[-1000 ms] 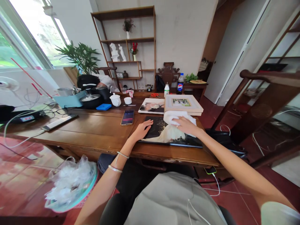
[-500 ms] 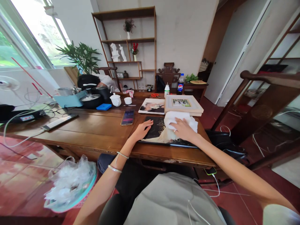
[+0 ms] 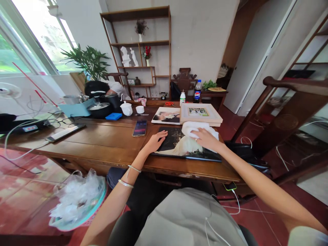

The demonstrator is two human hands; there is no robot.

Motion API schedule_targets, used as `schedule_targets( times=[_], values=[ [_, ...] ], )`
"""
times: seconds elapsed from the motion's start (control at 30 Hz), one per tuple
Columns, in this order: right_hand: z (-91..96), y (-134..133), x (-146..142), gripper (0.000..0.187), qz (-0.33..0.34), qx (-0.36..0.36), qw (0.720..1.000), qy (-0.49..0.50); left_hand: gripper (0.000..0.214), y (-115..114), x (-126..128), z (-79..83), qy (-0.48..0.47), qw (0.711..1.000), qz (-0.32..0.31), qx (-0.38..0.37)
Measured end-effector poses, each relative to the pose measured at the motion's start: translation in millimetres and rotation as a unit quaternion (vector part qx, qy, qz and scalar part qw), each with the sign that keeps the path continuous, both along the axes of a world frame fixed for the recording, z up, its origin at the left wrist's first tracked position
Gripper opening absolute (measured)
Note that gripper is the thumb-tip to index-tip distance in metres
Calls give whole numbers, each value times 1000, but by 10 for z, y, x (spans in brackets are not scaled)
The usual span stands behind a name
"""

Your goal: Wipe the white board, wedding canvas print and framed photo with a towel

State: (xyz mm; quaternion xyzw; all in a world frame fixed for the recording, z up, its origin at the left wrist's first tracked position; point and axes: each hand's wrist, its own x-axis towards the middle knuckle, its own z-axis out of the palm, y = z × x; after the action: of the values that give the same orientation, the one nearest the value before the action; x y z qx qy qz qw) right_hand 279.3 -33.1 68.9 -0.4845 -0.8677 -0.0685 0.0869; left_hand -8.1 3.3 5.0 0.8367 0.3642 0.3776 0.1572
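A dark photo panel (image 3: 171, 140) with a pale dress pictured on it lies flat at the front of the wooden table. On its left end rests my left hand (image 3: 156, 141), fingers stretched out and holding nothing. My right hand (image 3: 205, 138) grips a white cloth (image 3: 189, 128) and presses it on the right part of the panel. Part of the panel is hidden under the cloth and that hand. Just behind are a smaller photo print (image 3: 169, 118) and a white framed picture (image 3: 212, 118), side by side.
A phone (image 3: 139, 128) lies left of the panel on the table (image 3: 110, 136). Farther back stand a white teapot (image 3: 126, 109), a small white cup (image 3: 139, 109), a white bottle (image 3: 182, 97) and a cola bottle (image 3: 197, 92). A basket of plastic bags (image 3: 77, 205) is on the floor.
My right hand has slid the cloth a little to the right and away from me, uncovering more of the pale dress. My left hand stays in place.
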Motion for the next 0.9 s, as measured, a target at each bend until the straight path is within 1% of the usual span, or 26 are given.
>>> schedule_targets(
  times=[0.1, 0.2, 0.27, 0.33, 0.47, 0.53, 0.57, 0.63, 0.7, 0.83, 0.9],
  values=[
    [-25, 167, 144, 45, -48, 3, 999, 1, 36, 1, -3, -1, 3, 1000, -1, 1],
    [-36, 100, 137, 44, -47, 2, 999, -18, 36, -11, 1, 10, 5, 1000, 0, -3],
    [-41, -71, 63, 44, -30, 3, 999, -30, 36, -16, 5, 13, 2, 1000, 1, -5],
    [-46, -324, -34, 44, 2, 0, 1000, -26, 36, -15, 8, 10, 0, 1000, 1, -3],
    [-35, -866, -200, 43, 93, -22, 995, -6, 36, -8, 12, 2, 5, 1000, 6, 3],
    [-13, -1009, -230, 41, 126, -33, 992, 0, 35, -12, 13, 6, 7, 1000, 8, 5],
    [0, -1023, -224, 41, 133, -37, 990, 3, 35, -16, 14, 9, 8, 1000, 8, 5],
    [27, -930, -168, 39, 132, -34, 991, 7, 35, -23, 14, 17, 10, 1000, 7, 5],
    [45, -704, -54, 36, 113, -20, 993, 4, 35, -24, 13, 20, 9, 1000, 4, 3],
    [34, -132, 244, 35, 35, 1, 999, -2, 36, -8, 9, 7, 6, 1000, 1, 1],
    [13, 61, 354, 38, -3, -4, 1000, 5, 36, -2, 8, -1, 3, 1000, 2, 0]
  ],
)
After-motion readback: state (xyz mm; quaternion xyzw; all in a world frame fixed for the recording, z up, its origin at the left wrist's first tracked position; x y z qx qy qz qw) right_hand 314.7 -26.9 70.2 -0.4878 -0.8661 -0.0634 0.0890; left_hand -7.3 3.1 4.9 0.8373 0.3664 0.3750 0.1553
